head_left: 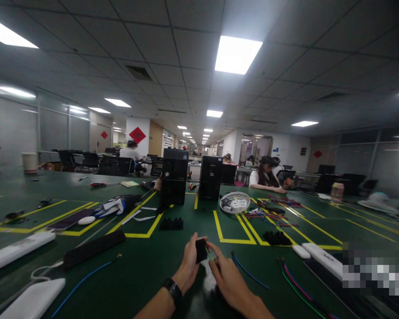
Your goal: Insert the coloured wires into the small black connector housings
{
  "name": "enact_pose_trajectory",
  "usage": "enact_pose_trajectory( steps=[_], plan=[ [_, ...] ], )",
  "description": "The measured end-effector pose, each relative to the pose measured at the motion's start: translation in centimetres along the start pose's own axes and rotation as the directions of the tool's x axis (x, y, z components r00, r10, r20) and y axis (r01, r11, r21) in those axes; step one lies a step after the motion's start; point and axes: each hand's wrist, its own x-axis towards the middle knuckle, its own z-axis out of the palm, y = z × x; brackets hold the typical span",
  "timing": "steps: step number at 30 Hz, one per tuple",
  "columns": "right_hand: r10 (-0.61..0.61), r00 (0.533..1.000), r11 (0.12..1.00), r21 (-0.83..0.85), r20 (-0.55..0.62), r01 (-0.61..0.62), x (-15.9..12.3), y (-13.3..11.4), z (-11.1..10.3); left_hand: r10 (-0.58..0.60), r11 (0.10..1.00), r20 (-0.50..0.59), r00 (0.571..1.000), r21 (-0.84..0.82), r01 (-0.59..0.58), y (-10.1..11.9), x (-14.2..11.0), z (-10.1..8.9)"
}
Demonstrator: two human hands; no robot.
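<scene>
Over the near middle of the green table [146, 274], my left hand [188, 259] is closed around a small black block [201, 251]. Its exact kind is hard to make out. My right hand [224, 268] pinches a thin green wire [209, 254] at the block's right side. Whether the wire's end sits inside the block cannot be seen. A blue wire [251, 272] lies just right of my right hand. Farther right are loose green, red and blue wires [295, 281]. Another blue wire [83, 283] curves across the table at left.
Black ridged blocks [171, 223] [277, 238] lie beyond my hands. A white basket [234, 203] stands beside a wire pile [275, 212]. Two black computer towers [174, 177] [210, 178] stand farther back. White power strips [20, 250] [322, 259] flank both sides. A person [266, 177] sits across at right.
</scene>
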Motion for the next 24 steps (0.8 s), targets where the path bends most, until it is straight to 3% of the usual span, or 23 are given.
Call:
enact_pose_trajectory(
  steps=[8,12,20,24],
  plan=[
    [-0.056,0.993,0.998,-0.009,0.101,0.057,0.1,0.0,0.0,0.01,0.996,0.072,0.997,-0.087,-0.003,0.4,-1.1,0.6],
    [-0.055,0.995,0.998,0.027,0.082,0.053,0.1,-0.3,0.2,0.036,0.99,0.044,0.998,-0.138,-0.03,0.2,-1.2,1.1],
    [-0.023,0.997,1.0,-0.007,-0.074,0.023,0.7,-0.6,-1.2,0.142,0.99,0.083,0.986,-0.012,-0.142,-0.7,-0.4,0.6],
    [-0.016,1.0,1.0,-0.021,-0.005,0.016,0.4,-0.5,-0.2,0.092,0.988,0.069,0.993,-0.129,-0.083,0.0,-0.6,1.0]
  ],
)
